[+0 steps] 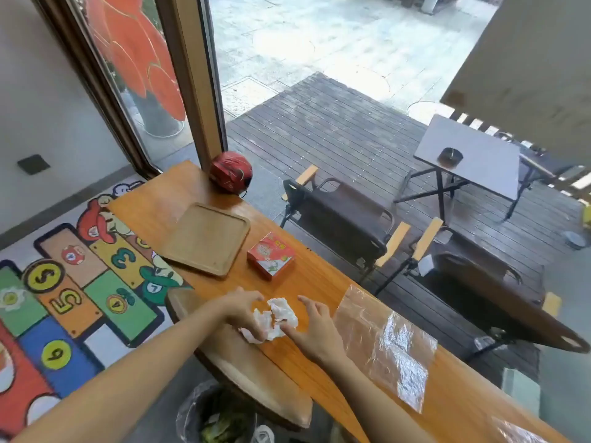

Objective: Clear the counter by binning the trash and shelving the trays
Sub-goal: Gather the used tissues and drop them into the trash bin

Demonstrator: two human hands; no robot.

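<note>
A crumpled white tissue (278, 318) lies on the orange wooden counter (319, 276), partly over a tray's edge. My left hand (241, 310) is closed on the tissue's left side. My right hand (315, 327) rests beside it on the right, fingers spread, one fingertip touching the tissue. A light wooden tray (206, 238) lies farther along the counter. A second wooden tray (256, 375) sits under my left forearm at the counter's near edge. A small red box (271, 255) stands between the far tray and my hands. A clear plastic bag (387, 343) lies flat to the right.
A bin lined with a plastic bag (217, 417) stands on the floor below the counter, with green scraps inside. A red round object (231, 171) sits at the counter's far end by the window frame. Behind the glass are chairs (342, 219) and a table (470, 155).
</note>
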